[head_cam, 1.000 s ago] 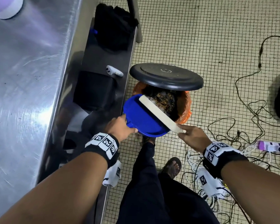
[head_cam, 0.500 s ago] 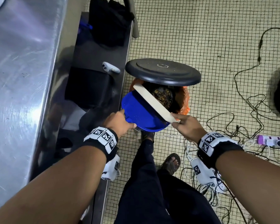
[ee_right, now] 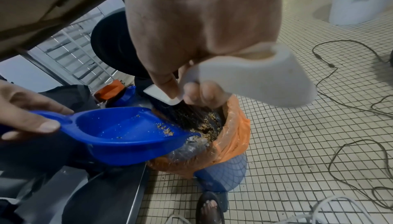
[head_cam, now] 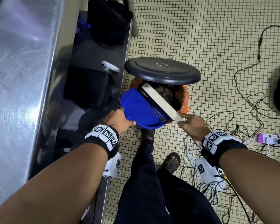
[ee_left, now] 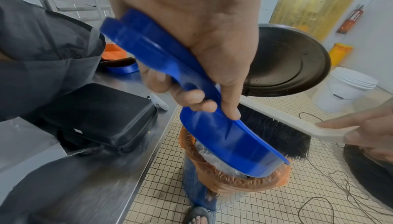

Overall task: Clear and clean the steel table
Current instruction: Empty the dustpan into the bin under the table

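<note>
My left hand grips the handle of a blue dustpan, tilted over the orange-lined bin. My right hand holds the white handle of a black-bristled brush. The bristles lie against the dustpan's lip. Yellow crumbs cling to the lip and lie in the bin. The black bin lid stands raised behind. The steel table fills the left of the head view.
A lower steel shelf carries black bags, a black case and a white controller. Cables and a power strip sprawl over the tiled floor at right. My sandalled feet stand by the bin. White buckets stand beyond.
The brush has slid a little along the dustpan's lip over the bin. Both hands keep their grips. The head view has shifted slightly.
</note>
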{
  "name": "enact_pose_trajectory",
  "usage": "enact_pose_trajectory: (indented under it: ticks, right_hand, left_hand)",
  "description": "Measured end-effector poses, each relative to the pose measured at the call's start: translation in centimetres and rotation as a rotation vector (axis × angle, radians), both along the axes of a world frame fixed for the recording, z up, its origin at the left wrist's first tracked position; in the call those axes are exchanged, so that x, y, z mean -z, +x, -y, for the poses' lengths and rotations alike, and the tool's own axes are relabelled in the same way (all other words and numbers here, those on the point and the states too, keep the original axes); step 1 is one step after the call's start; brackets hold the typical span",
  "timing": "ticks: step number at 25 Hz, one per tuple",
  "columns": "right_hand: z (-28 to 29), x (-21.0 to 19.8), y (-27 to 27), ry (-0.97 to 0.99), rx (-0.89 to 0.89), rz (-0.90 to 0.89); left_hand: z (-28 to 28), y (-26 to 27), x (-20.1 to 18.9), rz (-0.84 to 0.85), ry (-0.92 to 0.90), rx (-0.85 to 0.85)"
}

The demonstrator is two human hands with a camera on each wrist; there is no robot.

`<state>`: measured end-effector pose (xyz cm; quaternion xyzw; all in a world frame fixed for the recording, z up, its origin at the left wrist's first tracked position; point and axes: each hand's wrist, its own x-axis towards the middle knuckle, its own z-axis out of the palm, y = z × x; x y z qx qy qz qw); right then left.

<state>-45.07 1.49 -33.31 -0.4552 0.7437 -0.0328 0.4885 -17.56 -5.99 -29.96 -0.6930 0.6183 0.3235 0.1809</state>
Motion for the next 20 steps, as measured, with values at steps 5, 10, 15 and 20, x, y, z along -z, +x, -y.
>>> enact_pose_trajectory:
  ticks: [5, 10, 15, 20]
  right_hand:
    - [-0.5, 0.0, 0.7, 0.007, -0.041, 0.024]
    - [-2.0, 0.7, 0.1, 0.088, -0.004, -0.006]
    - [-0.5, 0.6, 0.5, -0.013, 0.009, 0.013]
    - [0.0, 0.0, 0.1, 0.066, -0.117, 0.018]
  left_hand:
    - [0.3, 0.1, 0.1, -0.001, -0.014, 0.001]
    - [0.3, 0.6, 0.4, 0.027, -0.041, 0.033]
    - [-0.1, 0.5, 1.0, 0.067, -0.031, 0.062]
    - [0.9, 0.2, 0.9, 0.075, -0.091, 0.05]
